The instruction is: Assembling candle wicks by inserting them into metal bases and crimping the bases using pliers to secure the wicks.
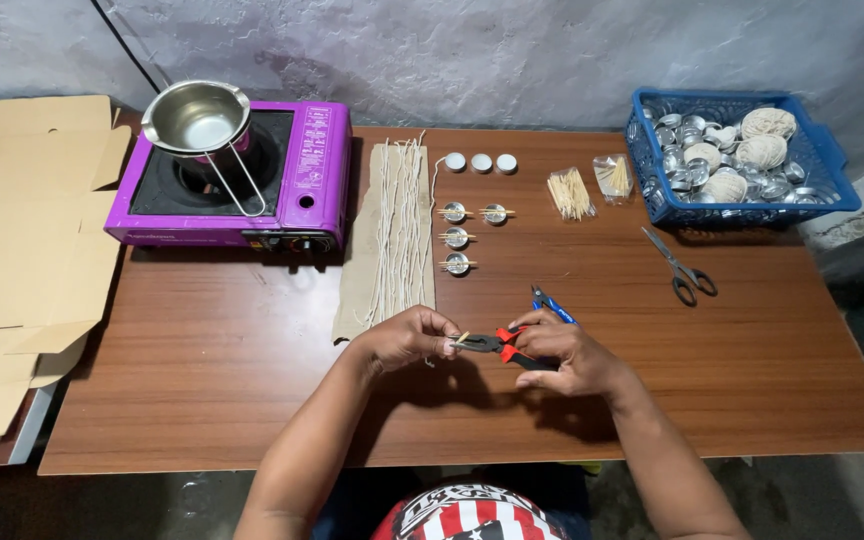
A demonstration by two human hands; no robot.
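- Right hand (564, 358) squeezes red-handled metal pliers (500, 345) above the brown wooden table (252, 390)
- Left hand (407, 338) fingers pinch a small wick piece at the pliers' tip
- Crimping step, I judge; steady alignment needed

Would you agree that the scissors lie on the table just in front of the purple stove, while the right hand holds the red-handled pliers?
Not quite: in the head view the scissors lie in front of the blue basket, not the purple stove. The right hand does hold the red-handled pliers.
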